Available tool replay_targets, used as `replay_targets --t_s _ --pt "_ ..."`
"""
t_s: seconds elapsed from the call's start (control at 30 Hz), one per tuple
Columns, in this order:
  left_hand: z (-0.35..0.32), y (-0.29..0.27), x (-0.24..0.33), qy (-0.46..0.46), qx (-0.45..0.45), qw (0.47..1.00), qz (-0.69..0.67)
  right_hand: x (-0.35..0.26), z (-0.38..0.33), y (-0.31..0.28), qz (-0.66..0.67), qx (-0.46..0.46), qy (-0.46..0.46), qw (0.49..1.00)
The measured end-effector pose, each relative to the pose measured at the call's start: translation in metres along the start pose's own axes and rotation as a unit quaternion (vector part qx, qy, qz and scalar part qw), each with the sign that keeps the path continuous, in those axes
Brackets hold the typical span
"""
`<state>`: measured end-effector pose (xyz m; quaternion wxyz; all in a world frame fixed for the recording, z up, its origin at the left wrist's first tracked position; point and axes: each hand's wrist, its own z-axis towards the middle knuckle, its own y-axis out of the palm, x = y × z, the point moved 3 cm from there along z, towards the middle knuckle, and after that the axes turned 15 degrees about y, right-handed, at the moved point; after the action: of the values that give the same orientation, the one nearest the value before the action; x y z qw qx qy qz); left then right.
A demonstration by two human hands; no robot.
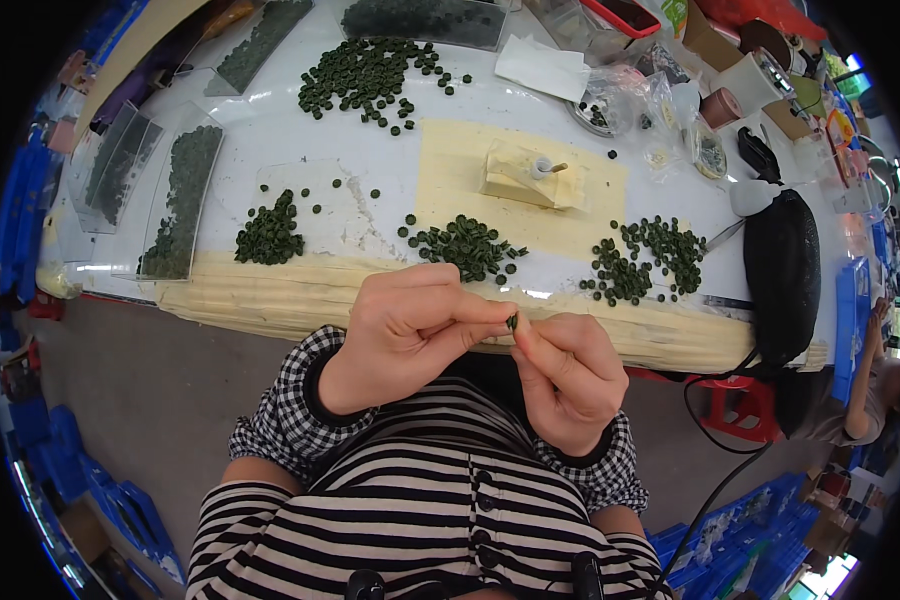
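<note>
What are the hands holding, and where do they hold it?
A small dark green disc, pinched at its edges between the fingertips of the left hand and the right hand, just above the table's near edge.

White worktable over a grey floor
Blue crates [120, 510] line the floor's edges, a red stool [745, 410] stands beside the table [270, 130]

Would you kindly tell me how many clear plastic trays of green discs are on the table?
4: one at the top centre, one at the upper left, two on the left edge. More may be hidden.
</note>
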<state>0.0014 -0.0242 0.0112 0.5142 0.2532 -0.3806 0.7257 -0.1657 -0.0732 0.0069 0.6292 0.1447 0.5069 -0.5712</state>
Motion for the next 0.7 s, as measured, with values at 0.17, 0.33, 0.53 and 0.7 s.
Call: replay_targets --t_s 0.17,0.33,0.53,0.7 --pt "0.0 -0.001 0.002 0.016 0.0 1.0 0.021 0.001 0.001 0.001 0.01 -0.008 0.007 1.0" --pt "-0.002 0.002 -0.001 0.029 0.021 0.998 0.052 0.003 -0.001 0.003 0.011 -0.007 0.032 0.999" --pt "-0.007 -0.003 -0.007 -0.021 0.006 0.996 0.084 0.011 0.0 0.004 -0.03 -0.001 0.045 0.999" --pt "-0.013 -0.023 -0.01 -0.062 0.031 0.972 0.223 0.032 0.002 -0.025 -0.173 0.107 0.071 0.976"
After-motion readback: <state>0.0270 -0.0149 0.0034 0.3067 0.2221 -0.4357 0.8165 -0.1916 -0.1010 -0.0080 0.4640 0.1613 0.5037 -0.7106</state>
